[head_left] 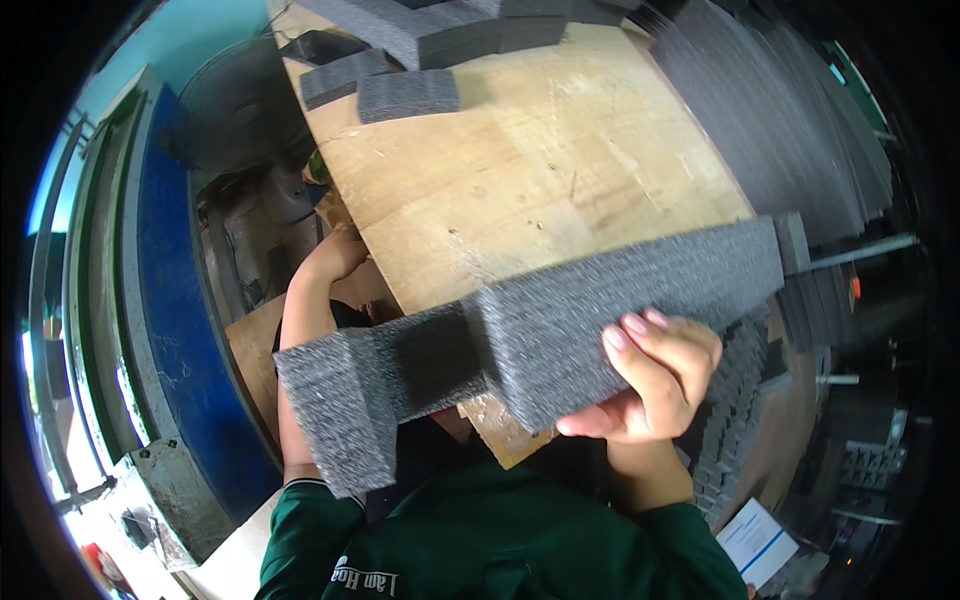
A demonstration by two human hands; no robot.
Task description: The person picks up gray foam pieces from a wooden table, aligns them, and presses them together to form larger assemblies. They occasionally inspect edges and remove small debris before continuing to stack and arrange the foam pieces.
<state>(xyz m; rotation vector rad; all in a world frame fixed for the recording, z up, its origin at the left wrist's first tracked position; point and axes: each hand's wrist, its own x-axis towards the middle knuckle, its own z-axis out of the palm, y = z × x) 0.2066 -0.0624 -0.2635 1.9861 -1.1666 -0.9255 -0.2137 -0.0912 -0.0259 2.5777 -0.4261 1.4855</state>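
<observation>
A long dark grey foam block [630,300] with a wide recess near its left end lies tilted across the front of me. My right hand [655,375] is closed on its lower edge, thumb underneath and fingers over the face. My left hand [343,252] is beyond the foam, down beside the left edge of the wooden table [540,170]. Its fingers are hidden, so whether it holds anything does not show. A crumpled brown piece [332,210] is close to that hand.
Small foam blocks [408,95] and larger foam pieces [490,38] sit at the table's far side. Tall stacked dark sheets [765,110] stand at the right. A blue panel [180,270] is on the left, and a white paper [757,542] lies at lower right.
</observation>
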